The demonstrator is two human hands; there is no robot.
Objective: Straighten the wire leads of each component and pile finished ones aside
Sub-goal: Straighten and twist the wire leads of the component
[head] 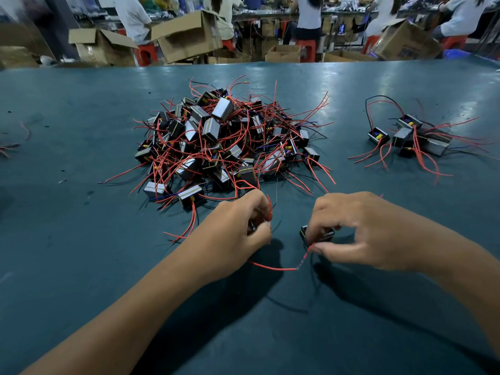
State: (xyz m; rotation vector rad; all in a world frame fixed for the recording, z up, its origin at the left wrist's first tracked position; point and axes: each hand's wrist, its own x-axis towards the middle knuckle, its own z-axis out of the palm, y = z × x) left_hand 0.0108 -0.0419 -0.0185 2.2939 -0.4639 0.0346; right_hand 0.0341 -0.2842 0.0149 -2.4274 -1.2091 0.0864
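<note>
On the teal table (81,239), your right hand (359,228) pinches a small black boxy component (307,234). Your left hand (243,223) pinches its thin red wire lead (270,267); tugging hard could tear it off

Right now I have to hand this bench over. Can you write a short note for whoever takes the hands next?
Left hand: pinching red wire leads near the big pile, with a dark component partly hidden under the fingers.
Right hand: gripping a small black component, its red lead trailing across the green table under the left hand.
Unsorted pile: large, tangled, centre of the table.
Finished pile: only a handful of pieces, far right.
Done: those few. Left: straighten what is in hand, set it on the right pile, then work through nearly the whole centre pile.
</note>
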